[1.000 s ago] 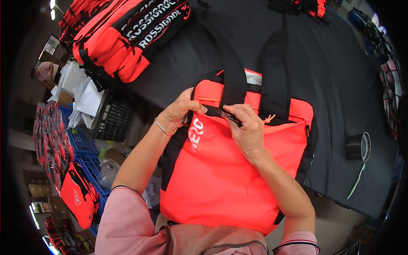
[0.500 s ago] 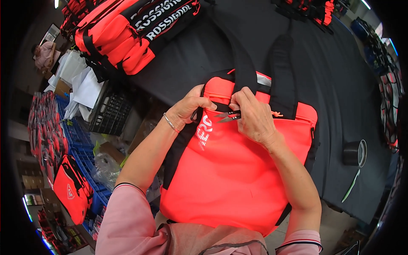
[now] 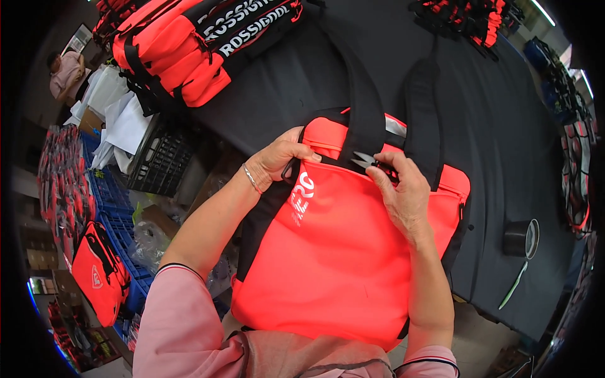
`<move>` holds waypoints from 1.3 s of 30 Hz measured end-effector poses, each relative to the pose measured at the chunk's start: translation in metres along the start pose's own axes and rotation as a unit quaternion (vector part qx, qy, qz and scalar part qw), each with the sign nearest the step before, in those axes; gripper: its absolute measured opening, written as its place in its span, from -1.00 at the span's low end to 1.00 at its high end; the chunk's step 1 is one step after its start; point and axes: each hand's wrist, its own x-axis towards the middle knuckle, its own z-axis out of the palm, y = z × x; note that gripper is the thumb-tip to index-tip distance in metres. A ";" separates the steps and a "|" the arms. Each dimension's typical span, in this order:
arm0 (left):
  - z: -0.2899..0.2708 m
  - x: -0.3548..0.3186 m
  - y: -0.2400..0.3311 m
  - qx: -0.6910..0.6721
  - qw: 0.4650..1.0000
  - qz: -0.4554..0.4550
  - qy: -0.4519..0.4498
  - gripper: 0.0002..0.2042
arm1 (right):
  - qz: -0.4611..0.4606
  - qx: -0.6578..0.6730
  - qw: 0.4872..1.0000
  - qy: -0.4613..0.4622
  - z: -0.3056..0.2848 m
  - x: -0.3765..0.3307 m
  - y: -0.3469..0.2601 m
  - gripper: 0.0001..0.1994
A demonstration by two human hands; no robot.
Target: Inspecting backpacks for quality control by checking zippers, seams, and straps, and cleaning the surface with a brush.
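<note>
A neon red and black backpack [image 3: 340, 252] lies in front of me, its black straps [image 3: 365, 94] stretching away over the table. My left hand [image 3: 281, 157] pinches the bag's upper left edge by the zipper, thumb on top. Small thread snips [image 3: 372, 162] sit in my right hand [image 3: 403, 192], just above the upper seam near the base of one strap. Their pale blades stand apart and point left; the fingers cover most of the dark handle.
Stacked red and black bags [image 3: 170, 53] fill the far left of the black-covered table [image 3: 498, 151]. At right stand a dark cup [image 3: 520, 238] and a green-white pen-like tool [image 3: 513, 285]. Papers [image 3: 126, 126] top a black crate [image 3: 161, 160] at left. A person [image 3: 66, 75] stands beyond.
My right hand has moved right with the snips, away from the left hand, and its grip on them has shifted. The left hand keeps its hold on the bag.
</note>
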 end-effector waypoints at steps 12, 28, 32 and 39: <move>-0.003 0.002 -0.003 -0.030 1.000 -0.003 0.002 -0.58 | -0.132 0.008 0.991 0.015 0.012 0.009 0.006 -0.79; 0.000 0.003 -0.002 -0.023 1.000 0.004 0.005 -0.65 | -0.117 0.005 0.993 -0.021 0.014 0.012 0.011 -0.83; -0.003 0.004 0.000 -0.012 1.000 -0.011 -0.004 -0.59 | 0.097 0.269 0.958 0.004 0.008 0.016 0.014 -0.88; -0.004 0.002 -0.003 -0.015 1.000 0.011 -0.006 -0.60 | 0.042 0.174 0.984 0.001 0.018 0.032 -0.016 -0.68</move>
